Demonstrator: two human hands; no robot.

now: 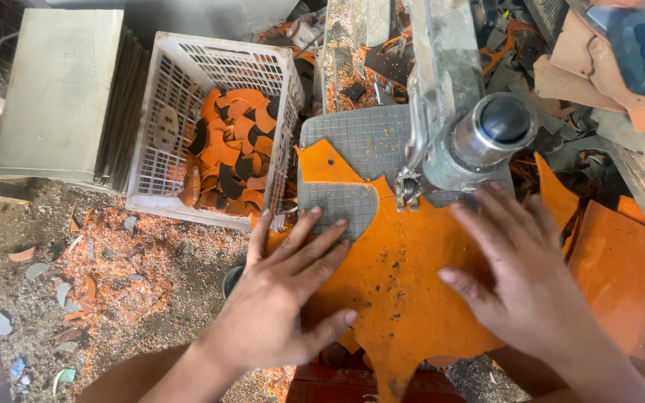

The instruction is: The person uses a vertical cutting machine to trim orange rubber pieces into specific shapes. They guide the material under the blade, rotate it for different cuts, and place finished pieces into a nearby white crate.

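While both hands, left (281, 298) and right (528, 287), lie flat and unclenched on the orange sheet (404, 287) under the cutting machine (460, 123), keep fingertips wide of the cutter, press evenly, feed slowly. Cut pieces fill the white crate (166, 119) left of the machine.

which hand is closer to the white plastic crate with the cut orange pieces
Left. The left hand lies flat on the orange sheet just below the white crate. The right hand presses the sheet farther right, below the machine head.
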